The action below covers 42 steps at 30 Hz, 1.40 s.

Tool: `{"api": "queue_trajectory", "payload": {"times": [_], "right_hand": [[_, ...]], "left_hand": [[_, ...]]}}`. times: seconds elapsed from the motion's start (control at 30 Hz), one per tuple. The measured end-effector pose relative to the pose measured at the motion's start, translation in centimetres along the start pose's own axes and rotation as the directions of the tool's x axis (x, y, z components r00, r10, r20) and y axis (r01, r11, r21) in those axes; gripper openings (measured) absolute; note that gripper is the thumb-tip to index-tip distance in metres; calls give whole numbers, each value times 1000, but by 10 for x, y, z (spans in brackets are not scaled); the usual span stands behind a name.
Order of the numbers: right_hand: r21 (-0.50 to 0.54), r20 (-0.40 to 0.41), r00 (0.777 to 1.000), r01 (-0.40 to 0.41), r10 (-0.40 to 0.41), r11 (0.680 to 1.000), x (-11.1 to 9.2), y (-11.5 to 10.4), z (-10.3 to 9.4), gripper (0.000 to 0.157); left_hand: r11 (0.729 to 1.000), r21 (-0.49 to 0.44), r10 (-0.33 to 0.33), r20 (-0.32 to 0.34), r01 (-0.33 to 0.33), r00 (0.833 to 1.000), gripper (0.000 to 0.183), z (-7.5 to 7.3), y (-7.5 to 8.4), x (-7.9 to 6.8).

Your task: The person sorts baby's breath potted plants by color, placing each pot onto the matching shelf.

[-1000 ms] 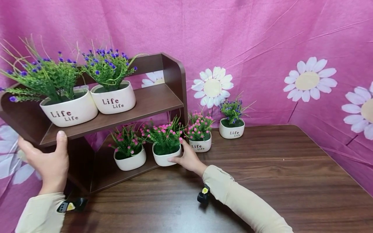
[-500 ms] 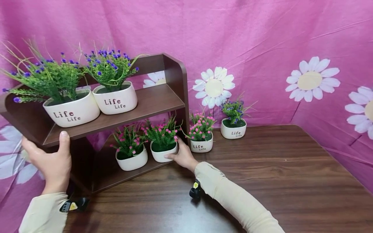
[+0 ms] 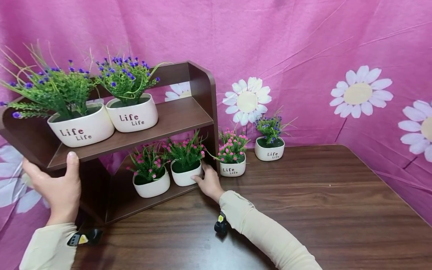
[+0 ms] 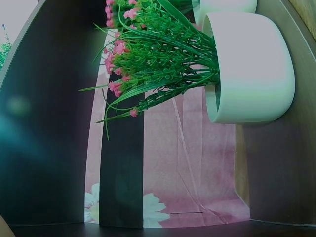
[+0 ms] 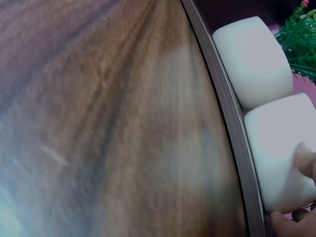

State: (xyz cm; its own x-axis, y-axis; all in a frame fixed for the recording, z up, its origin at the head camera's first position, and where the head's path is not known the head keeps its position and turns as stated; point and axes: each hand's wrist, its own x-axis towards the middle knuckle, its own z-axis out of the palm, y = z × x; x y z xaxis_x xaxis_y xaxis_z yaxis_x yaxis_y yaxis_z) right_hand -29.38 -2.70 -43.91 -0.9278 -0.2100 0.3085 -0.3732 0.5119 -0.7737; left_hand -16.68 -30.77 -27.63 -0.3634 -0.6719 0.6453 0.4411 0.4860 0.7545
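A dark brown two-tier shelf [image 3: 182, 116] stands on the wooden table. My left hand [image 3: 59, 191] holds its left corner, thumb up against the upper board's front edge. On the lower tier, my right hand [image 3: 210, 183] grips the right side of a white flowerpot [image 3: 183, 177] with pink flowers, the thumb on its front. In the right wrist view, the pot [image 5: 276, 153] sits close beside another white pot [image 5: 252, 61]. That second pink-flowered pot [image 3: 153, 188] is to its left. Two larger pots [image 3: 81, 127] with blue-purple flowers stand on the upper tier.
Right of the shelf are a pink-flowered pot [image 3: 233, 168] and, farther back, a blue-flowered pot [image 3: 269, 152]. The wooden table [image 3: 303, 202] extends to the right. Behind hangs a pink cloth [image 3: 287, 45] with white daisies.
My right hand has moved left with the pink-flowered pot, from the lower tier's right front further in, toward the other pot. The left hand stays at the shelf corner.
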Motion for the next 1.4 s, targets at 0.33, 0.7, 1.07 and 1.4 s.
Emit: {"api": "queue_trajectory", "payload": {"times": [0.33, 0.7, 1.07, 1.4], "right_hand": [[99, 31, 998, -54, 52, 994, 3, 4, 7, 58], [130, 114, 993, -32, 17, 991, 13, 3, 4, 70], [243, 201, 979, -64, 14, 968, 28, 8, 3, 79], [281, 201, 979, -74, 17, 957, 29, 12, 1, 72]], "left_hand": [[1000, -8, 5, -14, -5, 1000, 68, -2, 0, -1], [1000, -10, -2, -7, 2, 1000, 69, 0, 1, 0], [1000, -4, -5, 2, 5, 1000, 71, 2, 1, 1], [1000, -29, 1, -10, -1, 1000, 67, 2, 1, -1]]}}
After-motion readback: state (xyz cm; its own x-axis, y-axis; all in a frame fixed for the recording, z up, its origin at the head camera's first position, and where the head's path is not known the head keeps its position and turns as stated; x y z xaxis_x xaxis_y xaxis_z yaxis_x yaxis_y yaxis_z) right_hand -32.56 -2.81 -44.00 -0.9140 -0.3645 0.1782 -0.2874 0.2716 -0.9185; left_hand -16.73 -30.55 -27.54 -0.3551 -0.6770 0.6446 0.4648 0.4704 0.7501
